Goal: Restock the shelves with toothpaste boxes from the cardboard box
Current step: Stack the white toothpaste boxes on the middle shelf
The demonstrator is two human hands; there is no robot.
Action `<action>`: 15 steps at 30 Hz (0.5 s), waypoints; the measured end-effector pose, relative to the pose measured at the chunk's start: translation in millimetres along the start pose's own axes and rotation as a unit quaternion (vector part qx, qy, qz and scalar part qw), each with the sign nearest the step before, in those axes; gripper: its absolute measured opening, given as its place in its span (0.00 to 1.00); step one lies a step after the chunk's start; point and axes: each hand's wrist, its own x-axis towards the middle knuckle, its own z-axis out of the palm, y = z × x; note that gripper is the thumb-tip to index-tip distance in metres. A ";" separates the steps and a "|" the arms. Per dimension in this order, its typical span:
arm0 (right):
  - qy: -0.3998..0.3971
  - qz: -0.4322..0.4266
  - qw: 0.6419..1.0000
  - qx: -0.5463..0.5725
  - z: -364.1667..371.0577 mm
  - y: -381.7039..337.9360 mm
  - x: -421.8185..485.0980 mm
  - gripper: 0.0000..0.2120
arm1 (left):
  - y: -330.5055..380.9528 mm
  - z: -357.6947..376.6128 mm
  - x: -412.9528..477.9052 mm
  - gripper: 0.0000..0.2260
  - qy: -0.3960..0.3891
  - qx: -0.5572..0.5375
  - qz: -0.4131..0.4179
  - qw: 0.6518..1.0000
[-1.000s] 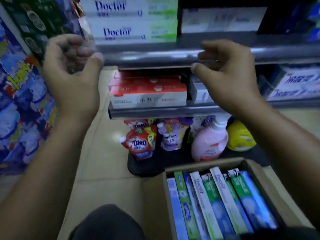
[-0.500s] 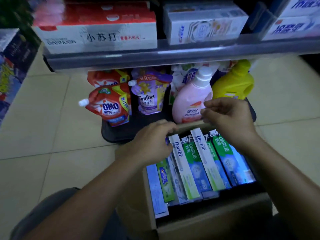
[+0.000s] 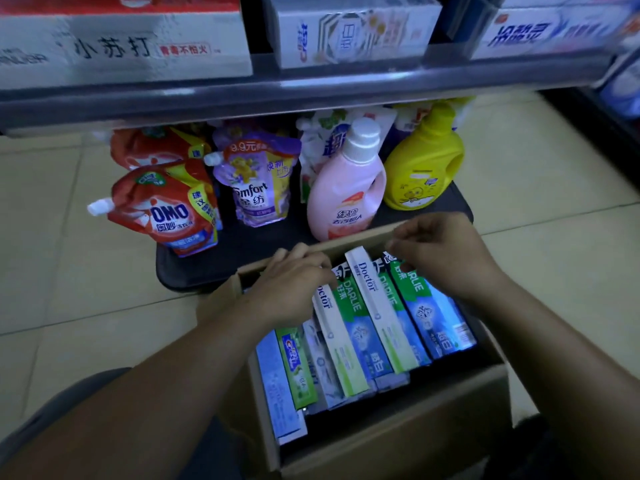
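The left hand (image 3: 294, 282) lies with bent fingers over the far ends of the toothpaste boxes (image 3: 356, 327) on the 9 o'clock side of the row. The fingers hide those ends, so I cannot tell whether they hold one. The right hand (image 3: 446, 261) sits at 3 o'clock from it. Its fingers and thumb are drawn narrow at the top corner of the outermost green and blue box (image 3: 429, 310) and touch it. Whether they pinch it I cannot tell.

Between the two hands a white box (image 3: 372, 299) marked Doctor stands a little higher than the boxes beside it. The toothpaste boxes stand on edge, side by side, leaning toward 1 o'clock, all inside the open cardboard box (image 3: 381, 441). That box sits on the tiled floor (image 3: 69, 271) at 6 o'clock in the view.

Just past its far wall, at 12 o'clock, is a black tray (image 3: 242, 251). It holds a red pouch (image 3: 166, 213) at 10 o'clock, then a purple pouch (image 3: 256, 181), a pink bottle (image 3: 346, 195) and a yellow bottle (image 3: 426, 164) toward 1 o'clock.

Above these runs the grey edge of a shelf (image 3: 311, 95). On the shelf lie a red and white carton (image 3: 138, 46), a white carton (image 3: 346, 32) and a blue and white carton (image 3: 547, 29), side by side.
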 end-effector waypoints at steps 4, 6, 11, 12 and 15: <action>-0.010 0.004 0.998 -0.066 -3.0 12.3 4.1 0.18 | -7.7 -28.1 1.3 0.19 0.015 -0.057 0.060 0.996; -0.007 0.018 0.997 -0.072 -3.7 20.9 9.4 0.15 | -14.3 -50.2 -2.1 0.18 0.003 -0.175 0.063 0.982; -0.049 0.045 0.979 -0.194 1.7 33.3 12.4 0.12 | -42.4 -84.3 -28.3 0.17 0.003 -0.440 0.008 0.898; -0.069 0.055 0.971 -0.220 5.4 32.7 10.9 0.13 | -46.7 -87.2 -32.0 0.17 0.020 -0.459 0.005 0.888; -0.149 0.095 0.949 -0.259 17.1 34.7 7.7 0.11 | -56.6 -94.6 -41.1 0.20 0.057 -0.504 -0.006 0.862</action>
